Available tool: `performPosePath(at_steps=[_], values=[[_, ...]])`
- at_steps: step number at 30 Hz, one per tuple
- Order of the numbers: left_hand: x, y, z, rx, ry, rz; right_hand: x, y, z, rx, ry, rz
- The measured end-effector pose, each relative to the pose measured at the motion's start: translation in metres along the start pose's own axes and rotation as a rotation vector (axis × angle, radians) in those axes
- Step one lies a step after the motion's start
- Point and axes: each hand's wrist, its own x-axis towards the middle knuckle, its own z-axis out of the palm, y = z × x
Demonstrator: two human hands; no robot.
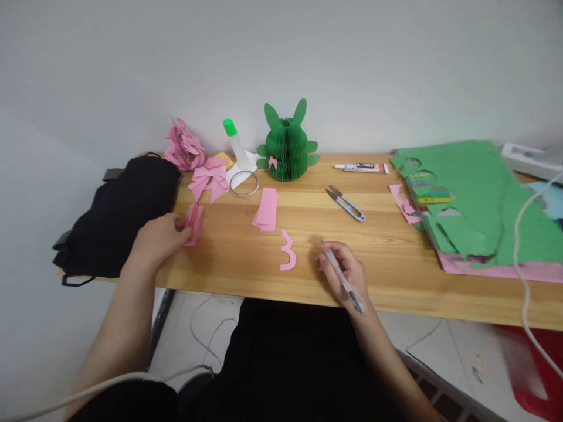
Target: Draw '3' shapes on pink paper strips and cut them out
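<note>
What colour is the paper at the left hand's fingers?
Pink. The paper shows best in the head view, the only one here.

In right fingers (339, 248): 1 pen (341, 272) | at left fingers (179, 236): 1 folded pink paper (194, 225) | between both: 1 pink "3" (292, 258) | beyond right fingers: 1 clipper (347, 204), 1 glue tube (365, 168) | beyond left fingers, rightward: 1 green-capped bottle (239, 150), 1 green figure (287, 143)

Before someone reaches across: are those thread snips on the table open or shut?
Open: the two dark blades of the thread snips spread apart at their tips as they lie on the wooden table.
</note>
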Motion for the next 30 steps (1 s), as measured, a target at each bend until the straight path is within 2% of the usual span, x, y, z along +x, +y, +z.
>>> performPosePath(at_steps=[12,22,30], values=[[-0.002,0.001,0.003,-0.002,0.000,0.077,0.000,0.000,0.000,0.000,-0.005,-0.021],[-0.003,0.003,0.006,0.050,-0.022,0.042,0.001,-0.003,0.000,-0.011,0.007,-0.020],[-0.006,0.013,0.009,0.055,-0.001,0.004,0.000,0.000,0.000,-0.026,-0.001,-0.027]])
